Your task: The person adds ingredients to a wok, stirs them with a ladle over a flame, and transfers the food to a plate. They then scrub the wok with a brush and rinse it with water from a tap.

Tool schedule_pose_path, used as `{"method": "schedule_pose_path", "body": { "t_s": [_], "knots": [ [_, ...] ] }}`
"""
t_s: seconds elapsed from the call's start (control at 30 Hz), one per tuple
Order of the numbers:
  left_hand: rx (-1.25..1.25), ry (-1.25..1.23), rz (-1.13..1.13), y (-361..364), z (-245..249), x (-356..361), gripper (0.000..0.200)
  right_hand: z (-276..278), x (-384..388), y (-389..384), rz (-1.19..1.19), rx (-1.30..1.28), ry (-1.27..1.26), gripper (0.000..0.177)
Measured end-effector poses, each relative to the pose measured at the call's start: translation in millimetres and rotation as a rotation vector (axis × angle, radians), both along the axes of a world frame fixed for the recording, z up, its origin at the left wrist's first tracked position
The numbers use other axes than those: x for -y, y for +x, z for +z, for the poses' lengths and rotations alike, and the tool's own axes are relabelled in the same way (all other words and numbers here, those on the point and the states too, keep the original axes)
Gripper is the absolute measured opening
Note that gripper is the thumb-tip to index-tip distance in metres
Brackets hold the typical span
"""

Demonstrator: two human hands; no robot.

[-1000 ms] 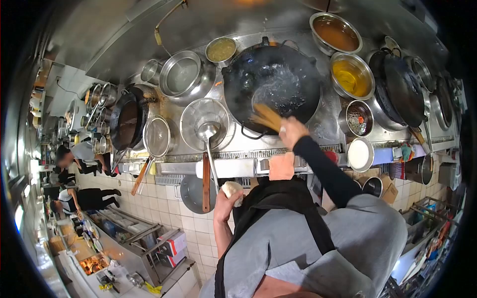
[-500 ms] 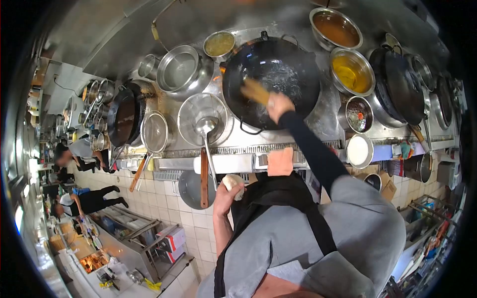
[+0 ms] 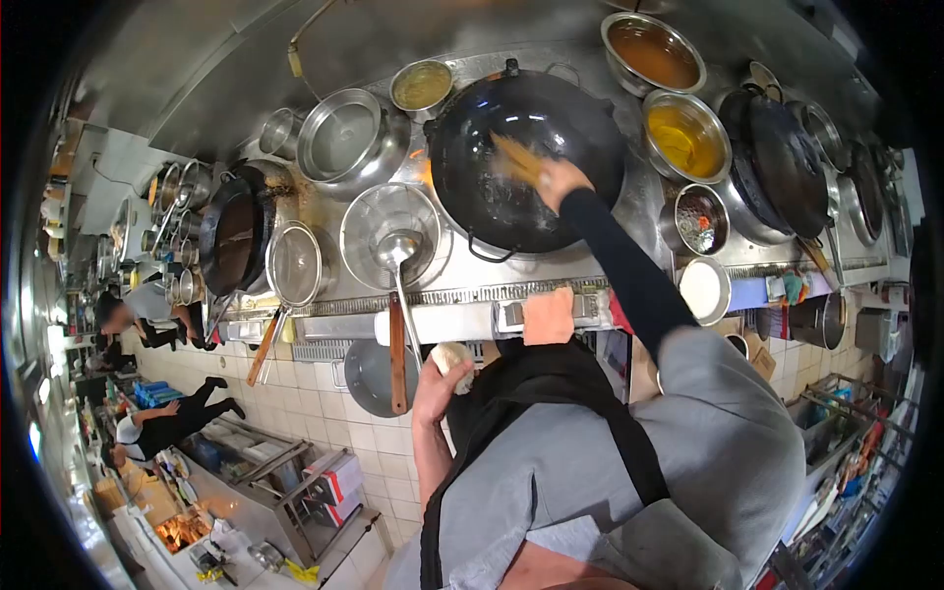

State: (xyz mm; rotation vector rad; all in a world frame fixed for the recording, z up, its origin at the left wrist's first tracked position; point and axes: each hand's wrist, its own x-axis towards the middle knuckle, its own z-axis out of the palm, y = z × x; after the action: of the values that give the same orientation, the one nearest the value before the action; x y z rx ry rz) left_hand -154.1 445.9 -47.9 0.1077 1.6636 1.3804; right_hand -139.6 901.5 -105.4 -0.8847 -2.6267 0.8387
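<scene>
My right hand point(image 3: 563, 185), on a dark-sleeved arm, is closed round a bamboo wok brush point(image 3: 519, 160). The brush is smeared by motion inside a big black wok point(image 3: 580, 118), whose surface looks wet and shiny. Low on the left, in front of my apron, my left hand point(image 3: 435, 389) grips a bundled off-white cloth point(image 3: 451, 366). Close to that hand hang the wooden handle of a wide strainer point(image 3: 361, 202) and the handle of a steel ladle point(image 3: 398, 246) resting in it. An orange cloth point(image 3: 548, 317) lies over the stove's front edge.
Bowls of brown liquid point(image 3: 654, 51) and yellow oil point(image 3: 686, 138) stand right of the wok. A steel pot point(image 3: 390, 147) and a mesh strainer point(image 3: 294, 264) are on the left. Other woks point(image 3: 236, 231) flank the stove. Two people point(image 3: 162, 425) are off to the left.
My right hand and the brush have moved slightly within the wok, and the brush now points more up and left. Less liquid shows in the wok. My left hand still holds the cloth.
</scene>
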Motion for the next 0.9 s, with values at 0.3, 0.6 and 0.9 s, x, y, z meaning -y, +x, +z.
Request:
{"method": "schedule_pose_path", "body": {
  "t_s": [0.3,0.6,0.9],
  "knots": [
    [-0.104,-0.002,-0.006,-20,-6,6,0.041,-3,91,78,0.076,0.090,-0.051,0.035],
    [-0.114,-0.039,-0.236,-44,-10,-6,0.046,-14,10,-81,-0.289,0.249,0.093,0.022],
    [0.020,0.071,-0.040,-56,-3,26,0.036,-7,26,107,-0.013,0.419,0.299,0.035]
  ]
}}
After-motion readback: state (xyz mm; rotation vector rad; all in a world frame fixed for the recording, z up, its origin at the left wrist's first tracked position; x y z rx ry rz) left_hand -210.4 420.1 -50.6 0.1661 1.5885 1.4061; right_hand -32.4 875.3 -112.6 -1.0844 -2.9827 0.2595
